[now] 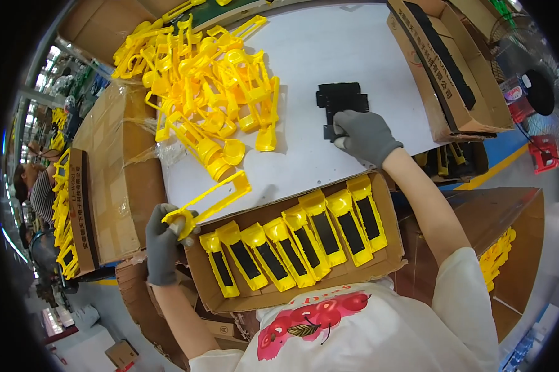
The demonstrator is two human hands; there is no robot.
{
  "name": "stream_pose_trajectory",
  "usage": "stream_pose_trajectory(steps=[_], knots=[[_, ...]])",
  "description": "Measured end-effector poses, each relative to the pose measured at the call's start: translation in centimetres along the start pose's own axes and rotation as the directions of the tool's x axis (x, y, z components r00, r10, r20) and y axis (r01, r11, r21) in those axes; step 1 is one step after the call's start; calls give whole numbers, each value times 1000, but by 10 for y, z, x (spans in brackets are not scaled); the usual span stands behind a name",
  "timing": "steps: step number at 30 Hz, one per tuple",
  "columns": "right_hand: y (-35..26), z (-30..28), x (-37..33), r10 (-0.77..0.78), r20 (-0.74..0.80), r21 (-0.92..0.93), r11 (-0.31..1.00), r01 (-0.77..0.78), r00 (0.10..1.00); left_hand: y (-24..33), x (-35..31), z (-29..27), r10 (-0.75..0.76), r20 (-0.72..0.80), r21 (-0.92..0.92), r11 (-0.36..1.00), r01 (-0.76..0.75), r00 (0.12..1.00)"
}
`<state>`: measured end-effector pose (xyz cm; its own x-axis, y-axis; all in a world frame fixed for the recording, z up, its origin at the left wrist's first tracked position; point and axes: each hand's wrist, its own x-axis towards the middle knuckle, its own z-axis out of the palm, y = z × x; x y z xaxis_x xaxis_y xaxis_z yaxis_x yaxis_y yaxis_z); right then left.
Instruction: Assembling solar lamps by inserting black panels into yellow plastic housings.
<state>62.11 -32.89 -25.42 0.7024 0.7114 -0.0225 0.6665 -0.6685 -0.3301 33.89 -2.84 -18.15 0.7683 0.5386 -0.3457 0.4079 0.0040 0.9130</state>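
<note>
My left hand (163, 243), in a grey glove, grips a yellow plastic frame (220, 197) by its rounded end; its long rectangular opening shows nothing inside. My right hand (361, 137), gloved too, is on a small stack of black rectangular pieces (341, 99) on the white table (317, 43). Its thumb and fingers are bent at the stack's near edge; whether a piece is between them is hidden. Close in front of me a cardboard box (230, 304) holds a row of several yellow frames (292, 248) with black pieces in their openings.
A big heap of loose yellow frames (211, 87) covers the table's left part. An open carton (441, 74) stands at the right edge, a taped carton (115, 173) at the left. Farther right are a fan (534, 80) and a carton with yellow parts (498, 257). Another person (40, 186) is far left.
</note>
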Motion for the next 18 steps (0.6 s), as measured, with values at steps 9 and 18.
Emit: stream_pose_trajectory(steps=[9, 18], knots=[[-83, -46, -90, 203, -243, 919, 361, 158, 948, -30, -42, 93, -73, 133, -433, 893, 124, 988], [-106, -11, -123, 92, 0, 825, 563, -52, 996, -23, -52, 117, -98, 227, -404, 896, 186, 969]])
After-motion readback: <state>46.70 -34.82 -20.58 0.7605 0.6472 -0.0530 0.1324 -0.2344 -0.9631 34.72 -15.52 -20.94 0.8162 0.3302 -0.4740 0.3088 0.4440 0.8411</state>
